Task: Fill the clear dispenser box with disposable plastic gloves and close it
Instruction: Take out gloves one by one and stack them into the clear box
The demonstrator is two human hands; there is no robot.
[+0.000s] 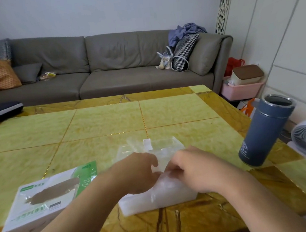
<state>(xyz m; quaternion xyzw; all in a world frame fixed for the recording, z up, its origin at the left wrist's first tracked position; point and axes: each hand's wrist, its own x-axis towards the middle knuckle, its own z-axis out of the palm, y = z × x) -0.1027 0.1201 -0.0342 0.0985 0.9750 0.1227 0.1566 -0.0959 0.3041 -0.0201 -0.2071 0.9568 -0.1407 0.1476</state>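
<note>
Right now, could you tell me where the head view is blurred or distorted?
Head view: both hands, left and right, and the gloves are motion-smeared; wide-angle bending tilts the blue flask; the sofa is sharper.

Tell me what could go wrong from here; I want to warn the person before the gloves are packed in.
1. Both the left hand and right hand work the loose stack of gloves; thin film could slip or spill onto the table.
2. The clear dispenser box looks light, so pushing gloves in might shove it away.
3. The open blue flask stands near the right forearm; a wide move could tip it.
</note>
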